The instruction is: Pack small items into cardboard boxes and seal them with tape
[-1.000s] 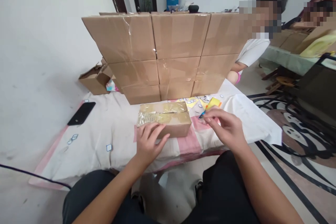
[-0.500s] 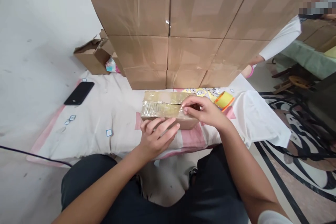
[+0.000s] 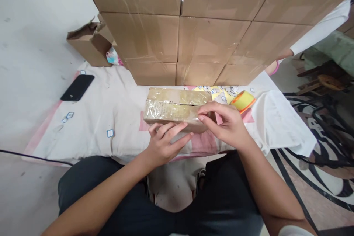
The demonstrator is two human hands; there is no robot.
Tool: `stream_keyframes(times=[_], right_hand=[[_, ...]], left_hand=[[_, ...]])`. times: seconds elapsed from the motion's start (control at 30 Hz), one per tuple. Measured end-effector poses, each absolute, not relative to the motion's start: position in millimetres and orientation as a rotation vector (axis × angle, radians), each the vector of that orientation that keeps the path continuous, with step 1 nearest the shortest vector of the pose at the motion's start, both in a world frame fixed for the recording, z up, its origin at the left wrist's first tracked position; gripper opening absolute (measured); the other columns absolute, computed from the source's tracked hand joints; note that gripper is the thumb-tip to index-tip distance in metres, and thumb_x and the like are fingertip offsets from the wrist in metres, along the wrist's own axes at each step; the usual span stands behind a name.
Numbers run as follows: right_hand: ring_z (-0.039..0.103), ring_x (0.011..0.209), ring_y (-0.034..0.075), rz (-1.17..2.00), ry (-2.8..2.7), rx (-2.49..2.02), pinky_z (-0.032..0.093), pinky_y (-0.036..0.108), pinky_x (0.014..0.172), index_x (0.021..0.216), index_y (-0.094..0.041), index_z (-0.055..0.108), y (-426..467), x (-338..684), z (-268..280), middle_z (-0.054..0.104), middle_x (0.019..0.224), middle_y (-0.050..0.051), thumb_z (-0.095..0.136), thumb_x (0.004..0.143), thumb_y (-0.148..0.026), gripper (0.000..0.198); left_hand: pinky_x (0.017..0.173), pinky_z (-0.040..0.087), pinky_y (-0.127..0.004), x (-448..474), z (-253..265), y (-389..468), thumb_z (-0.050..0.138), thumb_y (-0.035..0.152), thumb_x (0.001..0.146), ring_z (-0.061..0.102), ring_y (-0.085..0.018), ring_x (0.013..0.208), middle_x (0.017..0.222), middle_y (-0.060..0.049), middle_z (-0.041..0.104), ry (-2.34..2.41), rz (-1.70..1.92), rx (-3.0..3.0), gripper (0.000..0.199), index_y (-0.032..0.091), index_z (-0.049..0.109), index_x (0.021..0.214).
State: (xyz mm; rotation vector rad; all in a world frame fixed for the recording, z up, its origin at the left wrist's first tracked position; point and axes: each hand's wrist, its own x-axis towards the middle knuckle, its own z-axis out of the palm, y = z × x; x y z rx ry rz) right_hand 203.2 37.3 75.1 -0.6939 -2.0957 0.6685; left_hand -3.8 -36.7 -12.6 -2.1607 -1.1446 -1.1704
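Observation:
A small cardboard box (image 3: 177, 100), its top covered with shiny clear packing tape (image 3: 181, 112), lies on the cloth-covered table in front of me. My left hand (image 3: 167, 142) rests against the box's near side, fingers spread and touching its front edge. At the box's right end, the thumb and forefinger of my right hand (image 3: 225, 123) are pinched together on what looks like the tape's edge. That hand partly hides the right end of the box. Just beyond it sits a roll of yellow tape (image 3: 242, 102) with an orange rim.
Large stacked cartons (image 3: 212, 40) stand close behind the small box. To the left are a black phone (image 3: 77, 87) and a torn open carton (image 3: 88, 46). Another person's white sleeve (image 3: 322, 25) shows at the right of the stack. A patterned cloth (image 3: 124, 118) covers the table.
The view has tilted and shifted slightly. My right hand's pinch has moved a little to the right along the box; my left hand stays at its near side.

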Motion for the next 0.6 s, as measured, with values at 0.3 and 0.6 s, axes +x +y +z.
stream_keyframes(times=[0.3,0.6], right_hand=[[0.060,0.071,0.012,0.652,-2.102,-0.780,0.047,0.025,0.065,0.098,-0.022,0.068,45.7,197.8,67.4,0.067,0.079,-0.001,0.062,0.092,-0.020,0.009],[0.061,0.075,0.014,0.610,-2.078,-0.794,0.045,0.026,0.067,0.099,-0.022,0.067,60.6,194.0,59.8,0.067,0.083,0.000,0.062,0.092,-0.022,0.008]], left_hand=[[0.097,0.031,-0.038,-4.0,-15.4,-36.2,0.075,0.022,0.083,0.057,-0.020,0.103,0.113,-0.002,0.075,-1.117,-1.155,-2.182,0.027,0.033,0.072,0.108],[0.105,0.024,-0.045,0.6,-16.1,-33.6,0.067,0.024,0.087,0.056,-0.026,0.123,0.128,-0.008,0.071,-1.296,-1.056,-2.072,0.032,0.028,0.069,0.119]])
